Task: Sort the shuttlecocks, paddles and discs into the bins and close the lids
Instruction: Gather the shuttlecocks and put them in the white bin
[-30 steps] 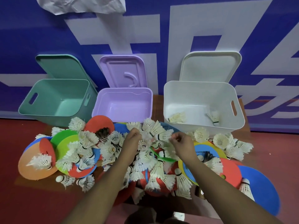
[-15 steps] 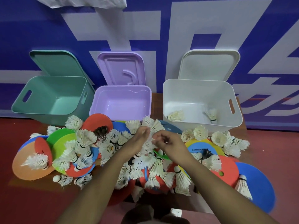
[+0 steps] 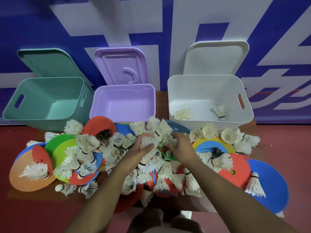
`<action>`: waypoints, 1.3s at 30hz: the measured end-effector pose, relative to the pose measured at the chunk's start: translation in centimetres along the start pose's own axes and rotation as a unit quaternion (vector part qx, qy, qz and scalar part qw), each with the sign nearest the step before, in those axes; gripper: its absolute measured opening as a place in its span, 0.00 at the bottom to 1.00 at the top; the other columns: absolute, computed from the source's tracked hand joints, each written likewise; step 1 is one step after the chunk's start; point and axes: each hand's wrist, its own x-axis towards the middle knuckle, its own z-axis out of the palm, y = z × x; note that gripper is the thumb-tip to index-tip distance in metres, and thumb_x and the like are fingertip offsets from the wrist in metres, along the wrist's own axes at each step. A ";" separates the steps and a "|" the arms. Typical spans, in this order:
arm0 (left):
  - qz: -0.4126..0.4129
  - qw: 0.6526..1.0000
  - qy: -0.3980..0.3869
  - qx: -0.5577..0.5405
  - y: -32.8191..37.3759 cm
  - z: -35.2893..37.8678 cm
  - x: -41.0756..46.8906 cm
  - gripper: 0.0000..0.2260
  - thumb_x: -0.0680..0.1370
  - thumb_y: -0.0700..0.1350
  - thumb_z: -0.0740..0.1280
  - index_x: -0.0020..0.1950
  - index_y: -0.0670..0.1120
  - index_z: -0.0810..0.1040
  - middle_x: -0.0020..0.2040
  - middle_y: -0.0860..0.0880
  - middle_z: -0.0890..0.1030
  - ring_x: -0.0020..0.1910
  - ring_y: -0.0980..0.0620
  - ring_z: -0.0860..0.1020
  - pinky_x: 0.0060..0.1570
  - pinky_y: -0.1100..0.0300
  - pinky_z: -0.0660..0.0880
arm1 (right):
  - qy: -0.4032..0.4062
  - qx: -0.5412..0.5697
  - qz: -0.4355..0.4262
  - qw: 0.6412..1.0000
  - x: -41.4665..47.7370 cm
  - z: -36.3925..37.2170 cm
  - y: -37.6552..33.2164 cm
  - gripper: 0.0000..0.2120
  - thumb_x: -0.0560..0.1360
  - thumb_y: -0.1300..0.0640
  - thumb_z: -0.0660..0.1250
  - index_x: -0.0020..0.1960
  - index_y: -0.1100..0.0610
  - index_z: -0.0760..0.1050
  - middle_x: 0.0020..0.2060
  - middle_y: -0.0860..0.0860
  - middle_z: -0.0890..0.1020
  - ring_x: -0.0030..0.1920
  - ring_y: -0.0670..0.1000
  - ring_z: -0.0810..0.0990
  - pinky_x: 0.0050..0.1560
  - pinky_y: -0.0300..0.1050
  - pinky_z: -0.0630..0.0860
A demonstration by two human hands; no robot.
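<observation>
I am in the shuttlecock stage of the sort, and early in it. The white bin (image 3: 202,88) holds only two shuttlecocks (image 3: 182,114), the purple bin (image 3: 124,86) and green bin (image 3: 50,91) hold nothing I can see, and all three lids (image 3: 215,58) stand open against the wall (image 3: 151,31). The pile (image 3: 116,150) of loose shuttlecocks lies over the discs (image 3: 25,180) on the bench (image 3: 161,100). My left hand (image 3: 143,149) curls fingers and thumb round one shuttlecock (image 3: 146,141) at the heap's top. My right hand (image 3: 180,145) lies palm down just beside it, fingers bent into the feathers; I cannot tell whether it pinches anything. Next, I judge, the held one must lift free without snagging its neighbours, then go over the white bin's rim.
</observation>
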 end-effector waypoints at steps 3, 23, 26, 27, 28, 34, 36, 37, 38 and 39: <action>0.006 0.997 0.026 0.077 -0.5 -1.1 -0.1 0.32 0.68 0.57 0.77 0.67 0.64 0.64 0.68 0.55 0.64 0.70 0.58 0.58 0.69 0.53 0.62 | -0.012 -0.067 0.006 0.998 0.3 0.7 -0.5 0.05 0.74 0.61 0.66 0.49 0.59 0.80 0.48 0.55 0.83 0.47 0.56 0.82 0.45 0.46 0.77; 0.068 0.980 0.009 0.184 -0.2 -4.5 1.3 0.33 0.69 0.51 0.77 0.69 0.61 0.64 0.64 0.61 0.70 0.55 0.74 0.69 0.49 0.77 0.65 | 0.005 0.222 -0.047 0.974 -1.7 0.3 -6.8 0.08 0.79 0.54 0.67 0.44 0.57 0.76 0.31 0.55 0.76 0.31 0.48 0.71 0.34 0.45 0.68; 0.068 0.983 0.018 0.170 0.2 -5.1 1.3 0.26 0.73 0.51 0.74 0.66 0.63 0.68 0.58 0.68 0.71 0.53 0.75 0.70 0.47 0.81 0.64 | -0.065 0.232 -0.051 0.969 -2.0 1.4 -8.1 0.11 0.80 0.55 0.64 0.41 0.57 0.75 0.28 0.47 0.71 0.29 0.44 0.67 0.33 0.40 0.64; 0.061 0.984 0.027 0.164 0.2 -5.6 1.2 0.22 0.74 0.52 0.73 0.63 0.65 0.70 0.57 0.69 0.71 0.54 0.73 0.70 0.48 0.80 0.63 | -0.086 0.235 -0.054 0.967 -2.0 1.4 -8.4 0.12 0.81 0.53 0.64 0.41 0.58 0.75 0.28 0.45 0.70 0.29 0.44 0.67 0.34 0.39 0.64; 0.055 0.985 0.030 0.160 0.1 -6.2 1.1 0.19 0.74 0.53 0.73 0.60 0.67 0.70 0.57 0.68 0.72 0.56 0.69 0.71 0.49 0.78 0.64 | -0.106 0.237 -0.055 0.964 -1.9 1.4 -8.6 0.14 0.81 0.51 0.64 0.41 0.58 0.77 0.27 0.44 0.70 0.30 0.44 0.68 0.34 0.39 0.65; 0.071 0.986 0.071 0.133 -1.3 -9.2 1.0 0.19 0.72 0.60 0.72 0.61 0.62 0.74 0.60 0.60 0.78 0.61 0.59 0.75 0.58 0.64 0.70 | 0.054 0.082 0.051 0.994 0.9 3.6 -7.1 0.17 0.78 0.44 0.65 0.58 0.56 0.77 0.51 0.44 0.78 0.48 0.50 0.78 0.48 0.45 0.75; 0.070 0.986 0.084 0.123 -1.3 -9.7 1.0 0.21 0.69 0.65 0.70 0.61 0.64 0.74 0.61 0.57 0.78 0.61 0.57 0.76 0.61 0.56 0.72 | 0.014 -0.080 0.032 0.996 2.0 5.0 -6.3 0.15 0.76 0.49 0.67 0.55 0.59 0.75 0.56 0.51 0.74 0.49 0.55 0.79 0.48 0.50 0.77; 0.068 0.986 0.083 0.124 -1.3 -9.8 1.0 0.21 0.69 0.65 0.71 0.61 0.65 0.74 0.62 0.56 0.77 0.61 0.57 0.75 0.60 0.56 0.72 | 0.018 -0.119 0.028 0.992 2.5 5.4 -6.2 0.08 0.76 0.54 0.66 0.48 0.60 0.75 0.54 0.53 0.75 0.46 0.58 0.80 0.44 0.51 0.78; 0.067 0.986 0.081 0.126 -1.2 -9.9 0.9 0.20 0.71 0.63 0.71 0.61 0.65 0.73 0.62 0.56 0.76 0.61 0.57 0.75 0.59 0.57 0.71 | 0.029 -0.131 0.031 0.990 2.8 5.6 -6.3 0.06 0.75 0.58 0.64 0.41 0.59 0.73 0.49 0.55 0.75 0.42 0.59 0.80 0.39 0.51 0.77; 0.069 0.986 0.079 0.130 -1.2 -10.0 0.9 0.19 0.72 0.61 0.71 0.62 0.65 0.73 0.63 0.56 0.76 0.62 0.57 0.74 0.58 0.59 0.70 | 0.042 -0.126 0.038 0.990 3.0 5.4 -6.4 0.10 0.74 0.61 0.63 0.35 0.58 0.69 0.44 0.55 0.75 0.38 0.58 0.79 0.35 0.50 0.76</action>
